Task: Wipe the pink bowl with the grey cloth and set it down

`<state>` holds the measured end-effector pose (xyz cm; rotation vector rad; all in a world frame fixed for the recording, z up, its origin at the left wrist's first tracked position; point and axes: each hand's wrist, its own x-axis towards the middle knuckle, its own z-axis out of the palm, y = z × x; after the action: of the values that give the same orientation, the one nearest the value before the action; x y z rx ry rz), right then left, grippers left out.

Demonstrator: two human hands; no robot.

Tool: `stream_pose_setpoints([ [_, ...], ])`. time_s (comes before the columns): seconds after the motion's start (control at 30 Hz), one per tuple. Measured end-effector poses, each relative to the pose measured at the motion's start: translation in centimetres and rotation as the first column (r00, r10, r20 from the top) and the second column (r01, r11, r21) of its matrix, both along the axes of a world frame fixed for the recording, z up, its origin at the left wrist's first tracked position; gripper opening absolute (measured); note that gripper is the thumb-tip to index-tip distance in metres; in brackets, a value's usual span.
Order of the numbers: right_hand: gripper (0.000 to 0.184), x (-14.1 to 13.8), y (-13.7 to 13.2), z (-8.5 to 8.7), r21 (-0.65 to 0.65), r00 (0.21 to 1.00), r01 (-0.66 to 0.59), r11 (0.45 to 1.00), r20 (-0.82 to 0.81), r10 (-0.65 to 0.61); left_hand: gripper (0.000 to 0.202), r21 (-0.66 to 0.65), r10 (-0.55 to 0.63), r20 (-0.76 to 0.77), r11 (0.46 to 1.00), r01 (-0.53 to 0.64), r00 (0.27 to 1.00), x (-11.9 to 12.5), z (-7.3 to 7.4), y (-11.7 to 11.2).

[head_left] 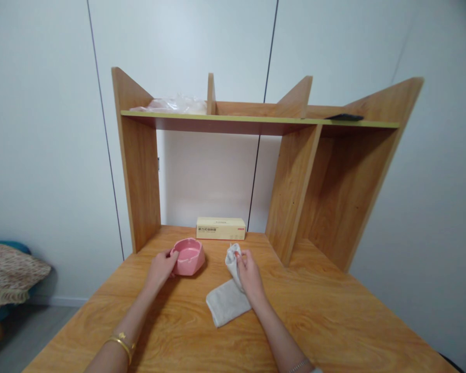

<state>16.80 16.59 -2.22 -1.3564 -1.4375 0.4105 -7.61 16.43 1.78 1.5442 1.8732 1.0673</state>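
On the desk (334, 311), seen from our head camera, we hold a pink bowl (189, 256) and a grey cloth (227, 302).
Our left hand (161, 267) curls its fingers on the pink bowl's rim, just in front of the box (220, 228). Our right hand (250, 275) pinches the grey cloth's raised end, and the rest lies flat.

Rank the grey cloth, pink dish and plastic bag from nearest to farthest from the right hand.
1. Grey cloth: held in the right hand.
2. Pink dish: to its left, at the left hand.
3. Plastic bag: top shelf, left end.
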Motion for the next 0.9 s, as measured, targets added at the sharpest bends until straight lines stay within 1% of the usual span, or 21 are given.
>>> stream_pose_setpoints([
  [0.07, 0.032, -0.1, 0.0, 0.1, 0.078, 0.986, 0.069, 0.995, -0.154, -0.057, 0.041, 0.065, -0.042, -0.049, 0.997, 0.045, 0.998, 1.4, 0.8, -0.5],
  [0.13, 0.034, -0.2, -0.4, 0.4, 0.138, 0.968, 0.086, 0.987, -0.247, -0.050, 0.042, 0.132, -0.113, -0.092, 0.983, 0.125, 0.989, 3.0, 1.2, -0.9],
  [0.17, 0.034, -0.2, -0.6, 0.6, 0.159, 0.963, 0.074, 0.985, -0.266, -0.029, 0.042, 0.164, -0.152, -0.119, 0.972, 0.171, 0.981, 3.9, 1.3, -1.1],
  [0.23, 0.033, -0.3, -1.1, 0.8, 0.166, 0.968, 0.024, 0.986, -0.250, 0.019, 0.042, 0.183, -0.198, -0.137, 0.958, 0.222, 0.970, 5.4, 1.1, -1.4],
  [0.33, 0.030, -0.5, -1.3, 1.0, 0.083, 0.991, -0.062, 0.995, -0.113, 0.071, 0.044, 0.193, -0.257, -0.184, 0.937, 0.291, 0.949, 6.7, 0.5, -1.7],
  [0.4, 0.029, -0.6, -1.1, 1.0, -0.004, 0.997, -0.070, 0.998, 0.020, 0.070, 0.045, 0.202, -0.283, -0.234, 0.922, 0.331, 0.930, 6.8, 0.2, -1.8],
  [0.43, 0.032, -0.7, -1.1, 1.0, -0.053, 0.995, -0.041, 0.998, 0.093, 0.046, 0.045, 0.200, -0.285, -0.263, 0.919, 0.341, 0.922, 6.8, 0.1, -1.9],
  [0.5, 0.051, -0.8, -1.0, 1.2, -0.169, 0.969, 0.058, 0.984, 0.245, -0.015, 0.045, 0.184, -0.275, -0.323, 0.920, 0.345, 0.906, 6.7, 0.1, -2.2],
  [0.53, 0.060, -0.8, -1.1, 1.4, -0.233, 0.949, 0.105, 0.967, 0.313, -0.028, 0.045, 0.175, -0.266, -0.353, 0.923, 0.343, 0.897, 6.7, 0.2, -2.3],
  [0.57, 0.066, -0.8, -1.2, 1.5, -0.296, 0.929, 0.136, 0.946, 0.369, -0.018, 0.047, 0.171, -0.259, -0.378, 0.924, 0.342, 0.889, 6.7, 0.2, -2.5],
  [0.63, 0.067, -0.8, -1.4, 1.6, -0.382, 0.908, 0.145, 0.913, 0.418, 0.031, 0.049, 0.187, -0.254, -0.404, 0.918, 0.351, 0.879, 6.9, 0.2, -2.9],
  [0.7, 0.065, -0.6, -1.5, 1.4, -0.395, 0.915, 0.130, 0.910, 0.400, 0.043, 0.049, 0.233, -0.259, -0.386, 0.901, 0.365, 0.886, 7.2, 0.0, -3.1],
  [0.77, 0.064, -0.4, -1.5, 0.9, -0.363, 0.934, 0.134, 0.922, 0.356, 0.005, 0.054, 0.290, -0.264, -0.310, 0.888, 0.356, 0.913, 7.5, -0.6, -3.1],
  [0.83, 0.062, -0.3, -1.2, 0.4, -0.324, 0.955, 0.142, 0.935, 0.293, -0.043, 0.065, 0.314, -0.276, -0.176, 0.894, 0.319, 0.945, 7.9, -1.3, -3.0],
  [0.9, 0.058, -0.4, -0.8, -0.1, -0.271, 0.979, 0.120, 0.955, 0.191, -0.069, 0.077, 0.300, -0.310, -0.027, 0.904, 0.304, 0.950, 8.5, -2.0, -2.8],
])
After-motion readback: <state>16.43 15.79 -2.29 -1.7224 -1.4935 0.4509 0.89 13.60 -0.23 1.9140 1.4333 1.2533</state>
